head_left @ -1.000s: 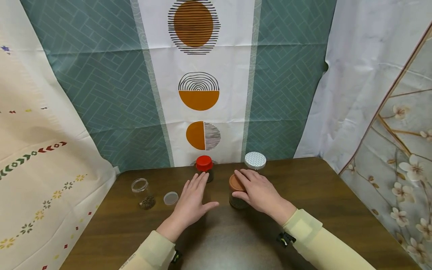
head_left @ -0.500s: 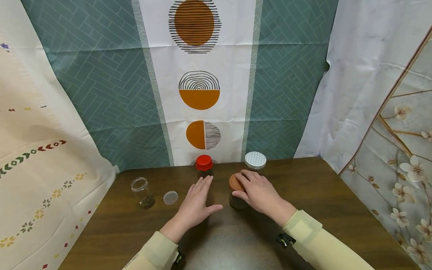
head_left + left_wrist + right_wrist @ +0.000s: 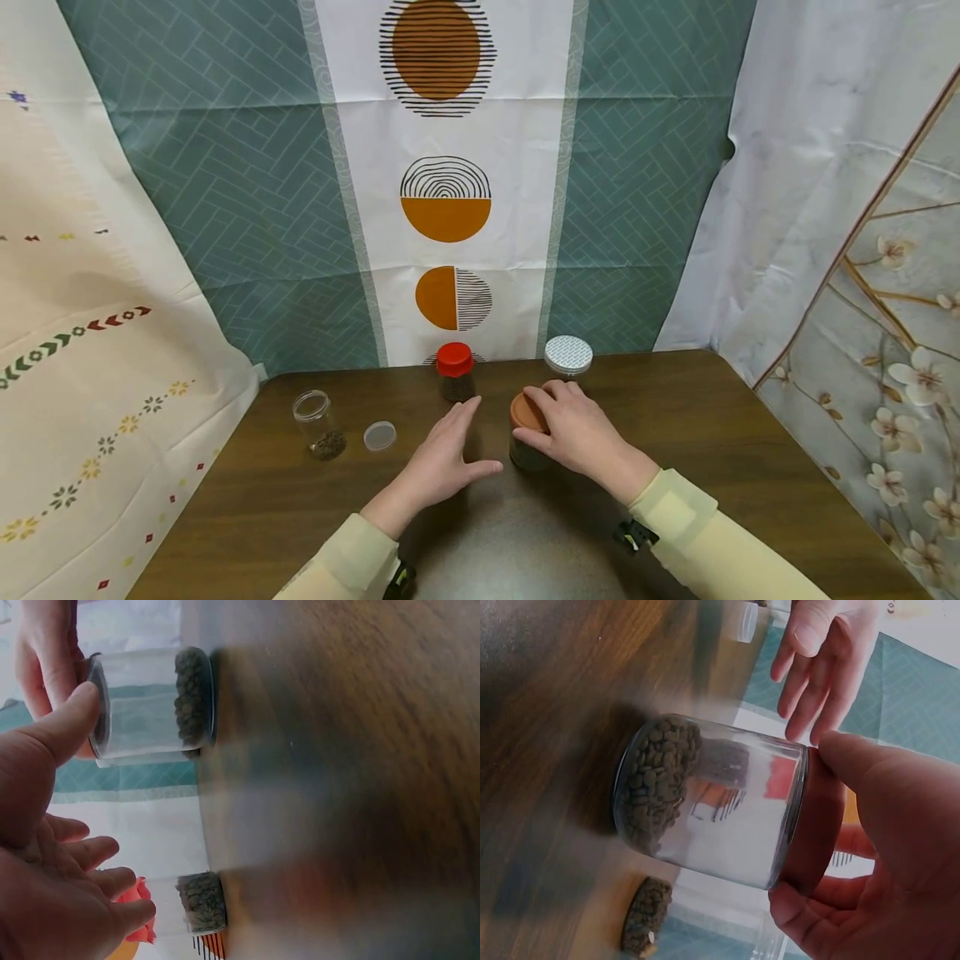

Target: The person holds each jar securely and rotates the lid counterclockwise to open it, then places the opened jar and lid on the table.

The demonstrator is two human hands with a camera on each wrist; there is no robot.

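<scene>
Patterned cloth (image 3: 637,183) hangs behind your wooden table (image 3: 690,442). Your left hand (image 3: 438,462) is spread, thumb wide of the fingers, gripping nothing; your right hand (image 3: 581,429) grips a glass jar (image 3: 724,799) by its brown lid (image 3: 817,817), in from the table's far edge.

Patterned cloths (image 3: 240,208) (one teal and white) hang around a brown wooden table (image 3: 712,442).
</scene>
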